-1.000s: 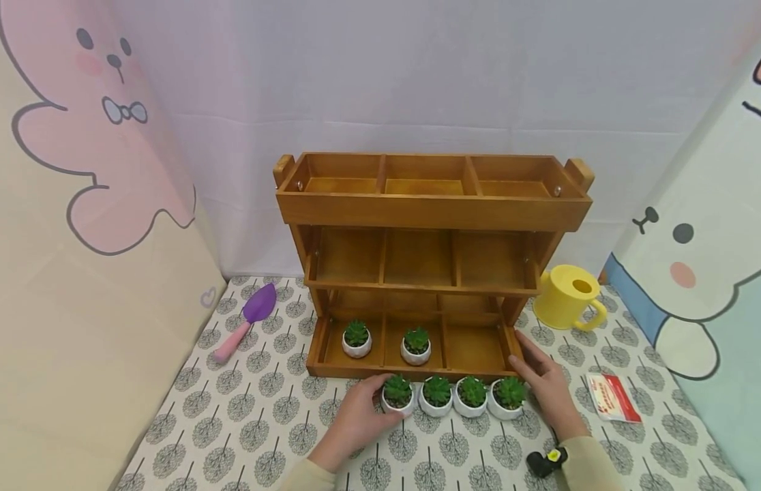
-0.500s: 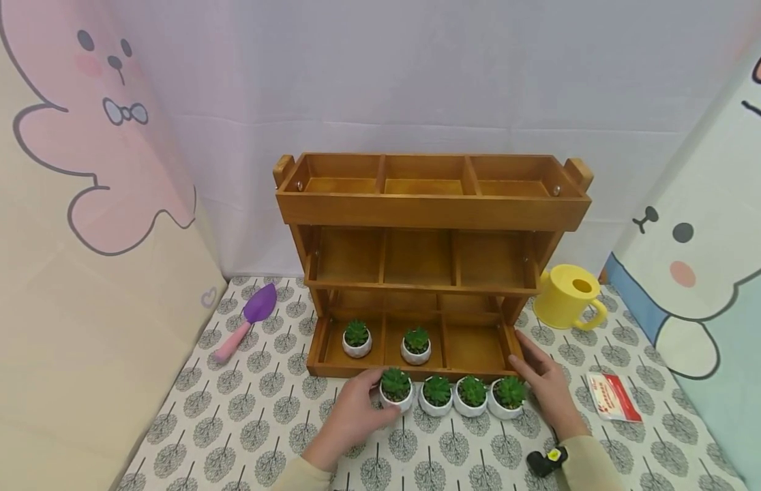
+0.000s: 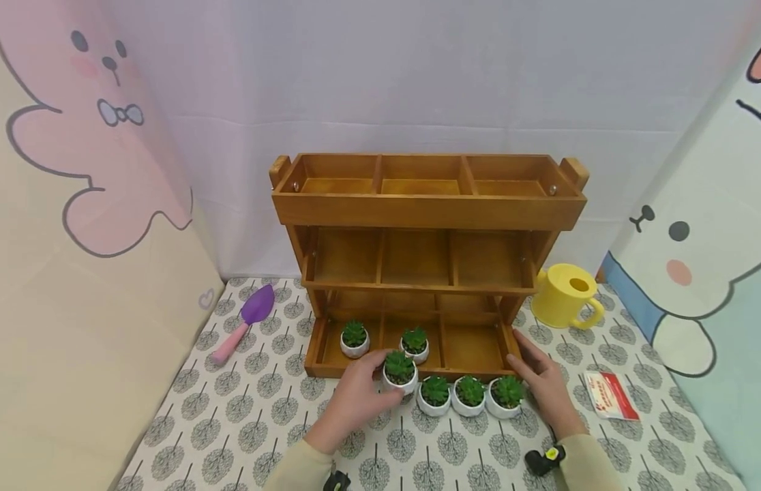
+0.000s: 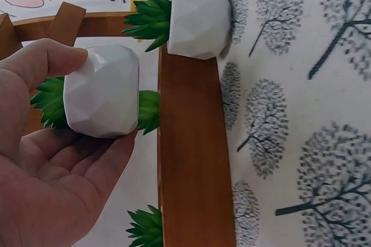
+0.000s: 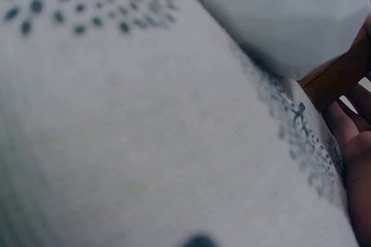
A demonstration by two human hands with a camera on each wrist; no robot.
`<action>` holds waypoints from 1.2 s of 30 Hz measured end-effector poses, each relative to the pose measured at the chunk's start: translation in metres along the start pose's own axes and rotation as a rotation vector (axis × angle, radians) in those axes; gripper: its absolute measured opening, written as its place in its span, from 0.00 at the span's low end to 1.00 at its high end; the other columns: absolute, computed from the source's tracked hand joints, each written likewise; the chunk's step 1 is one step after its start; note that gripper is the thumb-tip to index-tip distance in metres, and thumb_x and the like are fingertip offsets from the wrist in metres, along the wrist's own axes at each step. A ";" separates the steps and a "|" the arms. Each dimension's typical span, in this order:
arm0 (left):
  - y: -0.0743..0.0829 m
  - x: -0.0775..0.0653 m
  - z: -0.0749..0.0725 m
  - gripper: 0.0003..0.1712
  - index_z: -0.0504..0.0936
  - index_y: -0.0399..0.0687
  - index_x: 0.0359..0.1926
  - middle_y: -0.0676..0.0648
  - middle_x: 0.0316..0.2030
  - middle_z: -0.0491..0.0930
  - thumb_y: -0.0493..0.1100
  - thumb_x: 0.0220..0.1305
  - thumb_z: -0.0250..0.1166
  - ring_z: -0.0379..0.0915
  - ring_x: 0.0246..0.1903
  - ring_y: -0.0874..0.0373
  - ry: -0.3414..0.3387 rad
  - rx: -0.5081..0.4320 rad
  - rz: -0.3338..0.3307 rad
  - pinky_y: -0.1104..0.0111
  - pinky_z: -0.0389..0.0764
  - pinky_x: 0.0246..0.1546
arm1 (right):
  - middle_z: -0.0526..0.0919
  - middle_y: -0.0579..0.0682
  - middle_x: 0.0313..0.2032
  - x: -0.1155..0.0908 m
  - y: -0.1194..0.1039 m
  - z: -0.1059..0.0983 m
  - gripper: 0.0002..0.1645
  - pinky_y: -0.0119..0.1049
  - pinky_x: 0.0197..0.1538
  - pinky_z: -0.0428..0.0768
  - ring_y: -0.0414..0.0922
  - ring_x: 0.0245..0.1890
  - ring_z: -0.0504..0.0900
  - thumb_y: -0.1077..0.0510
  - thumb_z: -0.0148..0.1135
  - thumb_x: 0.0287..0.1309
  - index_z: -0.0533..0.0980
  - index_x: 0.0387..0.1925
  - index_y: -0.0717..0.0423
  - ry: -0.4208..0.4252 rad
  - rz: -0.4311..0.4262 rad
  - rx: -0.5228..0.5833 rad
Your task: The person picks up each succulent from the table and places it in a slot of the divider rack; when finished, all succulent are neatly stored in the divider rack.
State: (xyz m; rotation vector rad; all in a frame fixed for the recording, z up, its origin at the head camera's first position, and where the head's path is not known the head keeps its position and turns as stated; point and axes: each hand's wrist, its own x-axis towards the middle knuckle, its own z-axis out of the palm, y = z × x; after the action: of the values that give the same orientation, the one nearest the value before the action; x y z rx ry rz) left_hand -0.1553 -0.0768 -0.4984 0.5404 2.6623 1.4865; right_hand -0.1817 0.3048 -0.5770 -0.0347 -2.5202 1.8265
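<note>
My left hand (image 3: 356,402) holds a small potted succulent (image 3: 399,372) between thumb and fingers. In the left wrist view its white faceted pot (image 4: 103,93) is off the cloth, beside the front board of the wooden shelf (image 3: 426,211). Two like plants sit on the bottom tier: one potted succulent (image 3: 354,341) in the left compartment, another succulent (image 3: 415,344) in the middle one. Three more potted succulents (image 3: 469,397) stand in a row before the shelf. My right hand (image 3: 543,385) grips the bottom tier's right end, thumb on the inner side.
A yellow watering can (image 3: 564,296) stands right of the shelf. Nearer lies a red and white card (image 3: 612,395). On the left is a trowel (image 3: 256,307) with a purple blade and pink handle. Tree-patterned cloth (image 3: 245,423) covers the table; printed curtains enclose it.
My left hand has lifted the leftmost succulent out of the row and carried it up toward the shelf's front edge. My right hand stays on the shelf end. The head view has shifted slightly.
</note>
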 end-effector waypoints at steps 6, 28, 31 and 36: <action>0.012 0.012 0.000 0.38 0.78 0.42 0.68 0.48 0.60 0.82 0.40 0.54 0.76 0.78 0.58 0.53 0.011 0.021 0.014 0.55 0.79 0.60 | 0.58 0.52 0.80 -0.001 -0.001 0.000 0.40 0.13 0.61 0.62 0.49 0.77 0.59 0.48 0.60 0.77 0.58 0.82 0.48 -0.004 -0.003 0.010; 0.035 0.064 0.040 0.35 0.78 0.40 0.66 0.49 0.55 0.82 0.42 0.58 0.77 0.79 0.53 0.60 -0.077 -0.062 0.069 0.69 0.82 0.54 | 0.59 0.51 0.79 0.001 0.001 0.001 0.40 0.13 0.61 0.62 0.56 0.78 0.57 0.46 0.61 0.76 0.59 0.81 0.46 -0.003 -0.001 0.010; 0.038 0.069 0.045 0.35 0.79 0.41 0.66 0.49 0.54 0.82 0.43 0.57 0.78 0.80 0.52 0.59 -0.081 -0.030 0.077 0.69 0.81 0.53 | 0.60 0.51 0.79 0.001 0.000 0.001 0.40 0.13 0.61 0.63 0.57 0.77 0.58 0.47 0.61 0.76 0.59 0.81 0.46 -0.002 -0.007 0.006; 0.044 0.075 0.054 0.36 0.79 0.42 0.66 0.48 0.55 0.82 0.45 0.58 0.78 0.79 0.52 0.58 -0.106 0.041 0.065 0.67 0.81 0.52 | 0.60 0.52 0.79 0.001 0.000 0.000 0.39 0.13 0.61 0.62 0.57 0.78 0.57 0.47 0.61 0.76 0.59 0.81 0.47 -0.001 -0.020 0.000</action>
State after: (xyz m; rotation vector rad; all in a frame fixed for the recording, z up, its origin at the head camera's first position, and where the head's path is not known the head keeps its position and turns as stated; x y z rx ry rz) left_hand -0.2023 0.0126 -0.4814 0.6945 2.6228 1.3804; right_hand -0.1824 0.3043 -0.5771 -0.0092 -2.5114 1.8201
